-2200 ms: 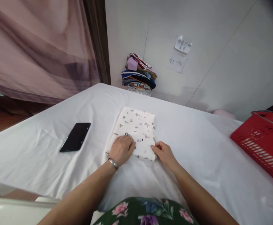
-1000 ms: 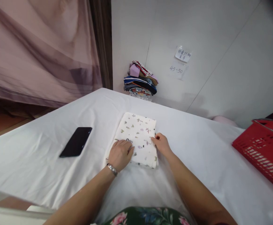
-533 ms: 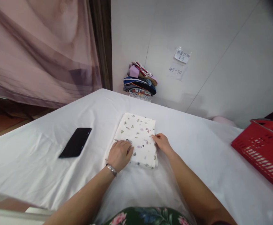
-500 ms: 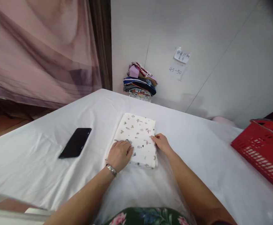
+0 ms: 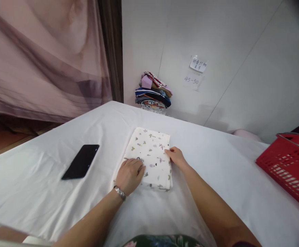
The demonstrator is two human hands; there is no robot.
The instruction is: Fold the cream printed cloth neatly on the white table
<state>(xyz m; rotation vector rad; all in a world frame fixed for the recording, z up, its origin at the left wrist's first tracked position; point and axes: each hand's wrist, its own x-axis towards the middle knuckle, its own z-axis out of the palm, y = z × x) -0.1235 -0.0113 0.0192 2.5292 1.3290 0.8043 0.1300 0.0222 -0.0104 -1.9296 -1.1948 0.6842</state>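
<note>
A folded white cloth (image 5: 151,144) printed with small plants and animals lies on the table in front of me. My left hand (image 5: 130,174), with a metal band at the wrist, lies flat over the cloth's lower left part. At the cloth's right edge, my right hand (image 5: 176,157) pinches the fabric between thumb and fingers. Part of the cloth's left side is hidden beneath my left hand.
White fabric covers the table (image 5: 216,178). To the left lies a black phone (image 5: 81,162). At the right edge stands a red plastic basket (image 5: 288,168). Beyond the far edge rises a stack of folded clothes (image 5: 153,91) against the wall, near paper notes (image 5: 198,64).
The view has shifted slightly, so the table and everything on it appear a little lower. Both hands keep their places on the cloth, which stays folded.
</note>
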